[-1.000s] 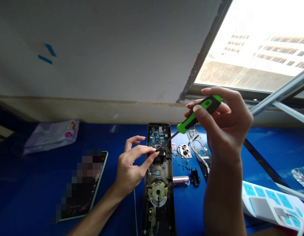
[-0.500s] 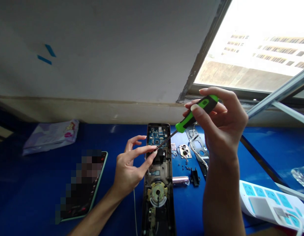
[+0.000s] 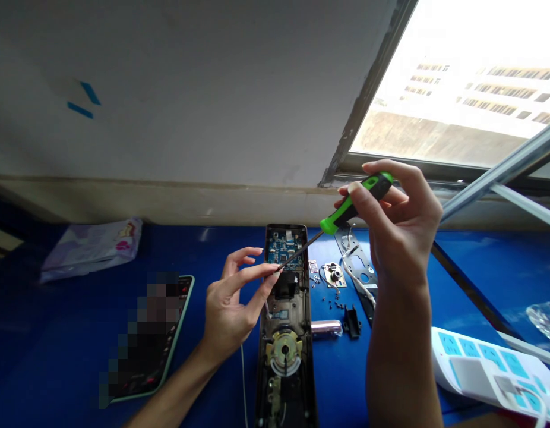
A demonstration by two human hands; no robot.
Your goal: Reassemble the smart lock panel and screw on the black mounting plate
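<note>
My right hand (image 3: 397, 220) is wrapped round the green and black handle of a screwdriver (image 3: 341, 213), raised over the table. Its shaft slants down to the left. Thumb and forefinger of my left hand (image 3: 234, 306) pinch together at the screwdriver's tip; whether a small screw sits between them I cannot tell. Below the fingertips lies a long dark lock housing (image 3: 304, 309), open side up. It holds a blue circuit board (image 3: 281, 245) at the far end, a black block (image 3: 286, 286) and a round brass-coloured part (image 3: 284, 348) nearer me.
Right of the housing lie small screws (image 3: 332, 303), a small camera-like module (image 3: 334, 273), a black plate with white wires (image 3: 357, 261), a black bracket (image 3: 352, 321) and a pink cylinder (image 3: 327, 328). A phone (image 3: 168, 339) and packet (image 3: 92, 249) lie left, a power strip (image 3: 493, 368) right.
The screwdriver handle and my right hand have shifted very slightly. My left hand has moved a little left and up, still pinching at the tip.
</note>
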